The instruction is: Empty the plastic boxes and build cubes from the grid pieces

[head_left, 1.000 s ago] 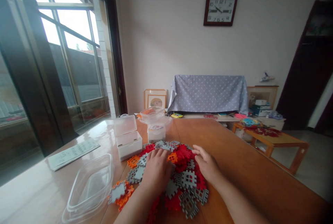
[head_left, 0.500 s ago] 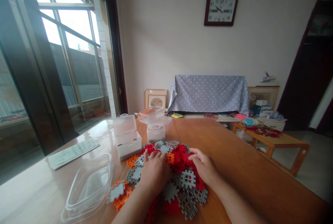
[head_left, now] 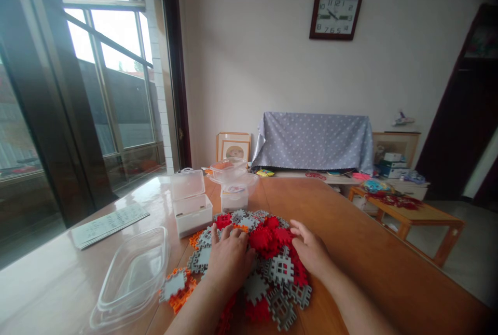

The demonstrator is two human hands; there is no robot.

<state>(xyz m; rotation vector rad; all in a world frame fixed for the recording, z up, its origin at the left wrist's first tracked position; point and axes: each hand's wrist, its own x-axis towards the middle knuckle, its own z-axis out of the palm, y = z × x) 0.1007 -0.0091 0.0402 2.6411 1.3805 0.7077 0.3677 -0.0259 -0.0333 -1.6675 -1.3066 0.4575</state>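
Observation:
A heap of flat interlocking plastic tiles (head_left: 272, 267), red, grey and orange, lies on the wooden table (head_left: 369, 252) right in front of me. My left hand (head_left: 229, 260) rests palm down on the left part of the heap, fingers spread over grey and red pieces. My right hand (head_left: 311, 252) lies on the right side of the heap, fingers loosely curved and touching red tiles. Neither hand visibly grips a piece. A few grey and orange tiles (head_left: 175, 288) sit apart at the lower left.
A clear shallow plastic tray (head_left: 132, 278) lies at the near left. A white box with its lid open (head_left: 190, 210) and clear tubs (head_left: 233, 190) stand behind the heap. A printed sheet (head_left: 109, 218) is at the left. A low wooden bench (head_left: 412, 215) stands right of the table.
Both hands have shifted slightly over the heap and pushed the tiles around; more red pieces now show between the hands and the orange one there is gone from sight. The camera tilted a little.

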